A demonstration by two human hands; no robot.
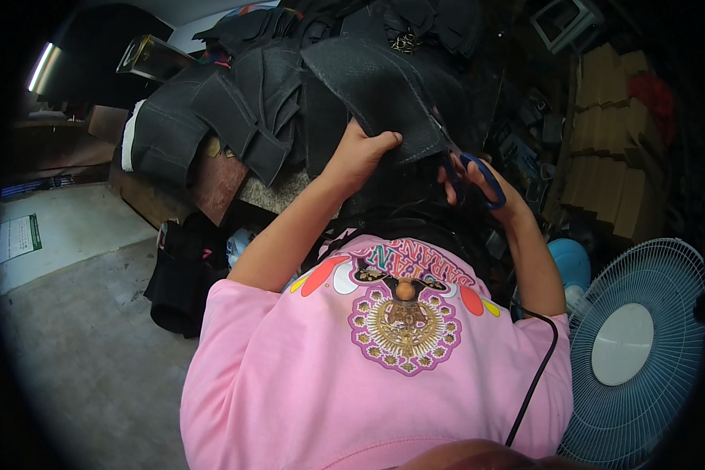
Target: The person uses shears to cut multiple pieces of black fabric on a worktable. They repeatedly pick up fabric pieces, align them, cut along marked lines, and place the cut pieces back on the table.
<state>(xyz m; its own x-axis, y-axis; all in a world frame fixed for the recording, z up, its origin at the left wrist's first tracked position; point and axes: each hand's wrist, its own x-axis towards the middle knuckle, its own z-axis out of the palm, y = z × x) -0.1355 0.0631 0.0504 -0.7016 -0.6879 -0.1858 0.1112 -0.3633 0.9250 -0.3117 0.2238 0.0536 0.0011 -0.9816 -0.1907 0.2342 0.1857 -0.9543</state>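
A black stitched fabric panel (384, 90) is gripped along its near edge by my left hand (368, 149), the thumb lying on top. My right hand (478, 188) is closed around the dark blue handles of a pair of scissors (484, 178). Its blades point up along the panel's right edge; whether they touch the fabric I cannot tell. Behind and to the left, more black fabric pieces (247, 102) lie heaped in overlapping layers on the worktable.
A large fan (623, 345) stands close on my right, with stacked brown cardboard pieces (611, 149) on a shelf above it. A black bag-like bundle (176, 282) is on the floor to the left. Small brass-coloured metal pieces (404, 41) lie among the far fabric.
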